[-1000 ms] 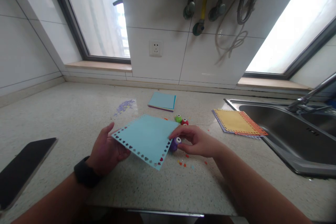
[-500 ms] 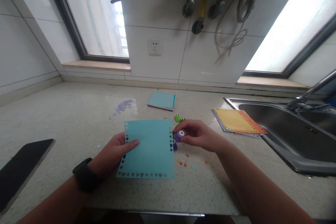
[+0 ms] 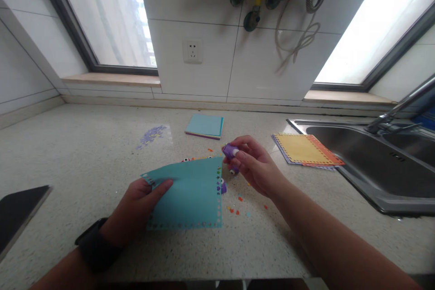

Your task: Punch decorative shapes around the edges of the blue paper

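My left hand (image 3: 141, 201) grips the left side of a light-blue paper sheet (image 3: 190, 195), thumb on top. Small shapes are punched along its left, right and bottom edges, and the sheet bows up near my thumb. Just off its upper right corner, my right hand (image 3: 254, 163) pinches a small purple craft punch (image 3: 229, 151) between thumb and fingers. Another purple punch (image 3: 234, 171) sits below those fingers, and one more purple punch (image 3: 223, 186) stands against the sheet's right edge. Tops of other punches (image 3: 185, 160) peek out behind the sheet, mostly hidden.
Orange and blue paper cutouts (image 3: 237, 212) lie on the speckled counter (image 3: 258, 244). Purple cutouts (image 3: 151, 136) are heaped farther back, near a paper stack (image 3: 205, 125). Punched yellow and orange sheets (image 3: 302, 148) rest beside the steel sink (image 3: 367, 163). A dark flat object (image 3: 20, 213) lies left.
My right hand has raised the purple punch up and away from the sheet's right edge. The sheet in my left hand has tilted and bent. The view has shifted slightly.
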A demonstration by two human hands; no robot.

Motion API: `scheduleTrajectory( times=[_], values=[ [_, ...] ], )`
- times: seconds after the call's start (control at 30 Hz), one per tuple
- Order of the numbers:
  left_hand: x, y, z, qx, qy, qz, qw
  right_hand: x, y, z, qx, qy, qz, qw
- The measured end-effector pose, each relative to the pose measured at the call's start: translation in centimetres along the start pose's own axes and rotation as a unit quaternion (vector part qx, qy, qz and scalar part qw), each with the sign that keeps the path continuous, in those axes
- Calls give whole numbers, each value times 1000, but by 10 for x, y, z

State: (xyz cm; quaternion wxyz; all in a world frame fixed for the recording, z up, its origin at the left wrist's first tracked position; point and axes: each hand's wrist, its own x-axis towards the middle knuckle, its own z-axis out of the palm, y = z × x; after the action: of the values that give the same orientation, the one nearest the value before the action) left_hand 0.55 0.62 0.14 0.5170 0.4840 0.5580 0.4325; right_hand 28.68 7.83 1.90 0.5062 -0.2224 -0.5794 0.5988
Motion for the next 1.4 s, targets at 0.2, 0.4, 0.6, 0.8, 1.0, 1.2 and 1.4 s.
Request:
scheduleTrajectory(
  times=[0.2,0.4,0.6,0.8,1.0,1.2,1.4],
  values=[
    [-1,5,1,67,75,50,994,-4,-2,1,-37,1,-61,997],
    [-3,1,1,91,113,61,988,-7,-1,1,-37,-16,-54,998],
    [-2,-3,-2,110,102,56,987,-6,0,3,-48,-22,-56,997],
    [-1,1,-1,106,93,50,989,-6,0,2,-59,-24,-57,996],
    [-2,3,0,87,98,48,990,-6,0,1,-71,-20,-56,996],
    [-2,0,-1,81,95,58,990,-6,2,2,-67,-28,-45,996],
    [-3,-4,0,64,86,55,993,-3,2,2,-58,-29,42,997]
  ],
)
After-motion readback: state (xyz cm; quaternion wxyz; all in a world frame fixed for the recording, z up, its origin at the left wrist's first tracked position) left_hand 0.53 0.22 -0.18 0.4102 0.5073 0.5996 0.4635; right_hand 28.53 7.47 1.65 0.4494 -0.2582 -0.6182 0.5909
